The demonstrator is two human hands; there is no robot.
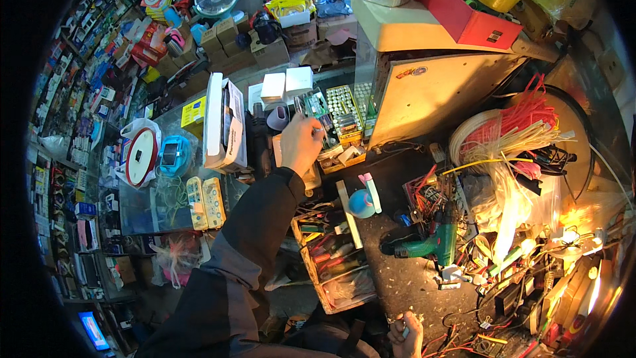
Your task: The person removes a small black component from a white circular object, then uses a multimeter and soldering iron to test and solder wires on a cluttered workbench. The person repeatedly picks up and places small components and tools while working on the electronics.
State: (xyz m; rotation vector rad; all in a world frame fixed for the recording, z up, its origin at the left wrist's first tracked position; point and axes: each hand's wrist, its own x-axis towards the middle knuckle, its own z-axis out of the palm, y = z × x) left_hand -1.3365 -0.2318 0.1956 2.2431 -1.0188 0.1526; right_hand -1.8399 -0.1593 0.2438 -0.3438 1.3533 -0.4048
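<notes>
My left hand (301,146) reaches forward in a dark sleeve to a clutter of small packs and boxes. Its fingers are bent together beside a yellow tray (344,116) of upright battery-like cylinders; whatever they grip is too small to name. Low at the front edge, my right hand (406,335) has its fingers curled around a small pale piece that I cannot identify. Between the hands stands an open wooden drawer (320,280) with screwdriver-like handles. A light-blue round item (362,203) with a pale strip beside it lies on the dark worktop (404,285).
A green power drill (430,246) lies right of the worktop's middle. Tangled wires and small parts crowd the right side, near a bundle of white and red cable ties (510,139). A wooden panel (437,89) leans behind. Stocked shelves and a white box (225,122) fill the left.
</notes>
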